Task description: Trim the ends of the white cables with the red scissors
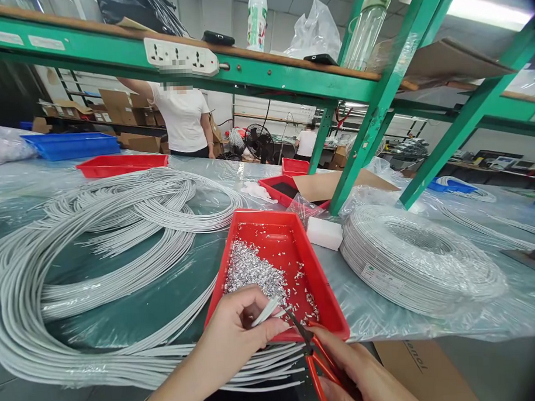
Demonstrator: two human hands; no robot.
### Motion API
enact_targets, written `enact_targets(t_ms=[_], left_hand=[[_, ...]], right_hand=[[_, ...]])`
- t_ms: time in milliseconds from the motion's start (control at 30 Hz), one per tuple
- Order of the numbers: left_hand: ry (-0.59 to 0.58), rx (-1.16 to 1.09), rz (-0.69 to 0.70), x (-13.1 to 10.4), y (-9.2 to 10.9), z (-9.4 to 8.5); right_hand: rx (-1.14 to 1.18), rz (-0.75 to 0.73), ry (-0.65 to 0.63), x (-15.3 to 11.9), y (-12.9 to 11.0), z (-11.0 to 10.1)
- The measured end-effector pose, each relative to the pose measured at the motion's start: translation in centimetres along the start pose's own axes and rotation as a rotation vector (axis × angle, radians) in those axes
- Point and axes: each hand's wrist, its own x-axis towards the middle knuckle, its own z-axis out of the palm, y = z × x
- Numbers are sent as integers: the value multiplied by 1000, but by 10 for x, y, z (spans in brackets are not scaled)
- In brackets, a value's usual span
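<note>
Several white cable ends (268, 311) are pinched between the thumb and fingers of my left hand (243, 327), above the near part of a red tray (325, 292). Small silvery scraps (252, 268) are heaped in the tray's left half. My right hand (356, 367) is closed around red-handled cutters (314, 351), their dark tips at the cable ends. More white cables (273, 370) run beneath my left hand, from a large coil (16, 279) on the left.
A wrapped cable roll (419, 259) and a small white box (324, 232) lie to the right. Green shelf posts (366, 138) rise behind the tray. Red and blue trays (72, 146) stand at the back. A person in a white shirt (183, 118) stands beyond the table.
</note>
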Motion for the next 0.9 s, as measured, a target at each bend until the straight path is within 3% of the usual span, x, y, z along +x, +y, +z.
enact_targets(t_ms=[133,333,467,533,667,900], left_hand=[[-1,-94,29,-1,1,-4],[-236,-249,-25,1,-3,-10],[-338,-348,-45,1,-6,-12],[-324,-374,-37,-1,-6,-13],[-244,-274,-51,-6,-5,-7],[-247,-52,22,-9,-6,-2]], right_hand=[[-59,-91,16,3,-1,-4],[-109,-95,15,3,-1,-7],[-22,-95,-1,1,5,-9],[114,-72,35,1,12,-6],[598,61,214,11,15,12],[1117,43,93,48,-4,40]])
